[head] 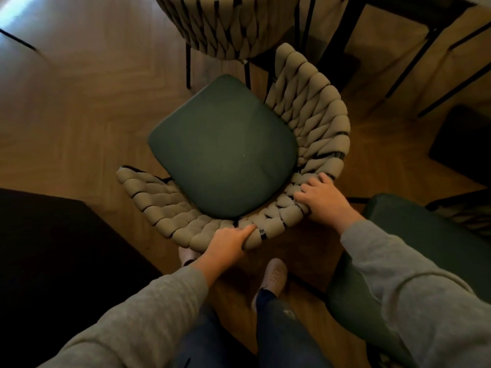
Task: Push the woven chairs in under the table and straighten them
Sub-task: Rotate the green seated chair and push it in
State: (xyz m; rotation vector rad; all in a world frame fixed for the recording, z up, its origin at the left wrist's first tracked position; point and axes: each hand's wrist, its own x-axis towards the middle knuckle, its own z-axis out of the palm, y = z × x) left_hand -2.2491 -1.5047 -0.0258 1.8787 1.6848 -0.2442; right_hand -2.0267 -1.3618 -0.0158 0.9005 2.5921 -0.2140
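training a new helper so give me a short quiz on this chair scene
1. True or false: the left hand and right hand both grip the woven chair by its backrest.
2. The seat cushion is: A red, B dark green, C white.
3. Fill in: the sleeves are ____.
Key: 1 true; 2 B; 3 grey.

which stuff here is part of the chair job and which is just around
Job: held woven chair, left hand and right hand gripping its backrest rim; second woven chair; green-seated chair on the right; table leg.
Just there: dark furniture on the left; wood floor.
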